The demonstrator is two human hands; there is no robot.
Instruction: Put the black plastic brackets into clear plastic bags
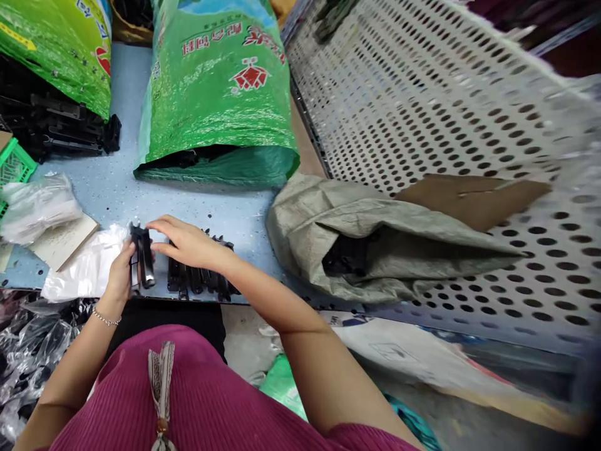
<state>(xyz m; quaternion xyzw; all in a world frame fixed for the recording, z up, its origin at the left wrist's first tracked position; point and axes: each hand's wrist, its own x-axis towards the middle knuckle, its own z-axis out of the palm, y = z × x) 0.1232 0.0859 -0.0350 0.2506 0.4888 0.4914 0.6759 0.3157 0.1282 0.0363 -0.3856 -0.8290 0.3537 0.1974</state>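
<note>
- The black plastic pieces (141, 257) are at the lower left of the frame, held just over the near edge of the tabletop (235, 216); they look like two or more side by side, though the exact count cannot be told.
- Their long axis runs nearly up and down the frame, from the far side towards the wearer's body.
- The left hand (121, 272) is closed around them from the left, its thumb along their left side.
- The right hand (190, 245) comes in from the right, roughly across that long axis; its thumb and forefinger are parted, with the tips at the upper right side of the pieces. Whether they touch cannot be told.
- The row of black parts (200, 275) lies right of the held pieces, beneath and beside the right wrist, so the right hand is the nearer one to it. Its parts point much the same way.
- The clear plastic bags (87, 266) lie left of the pieces, nearer the left hand.
</note>
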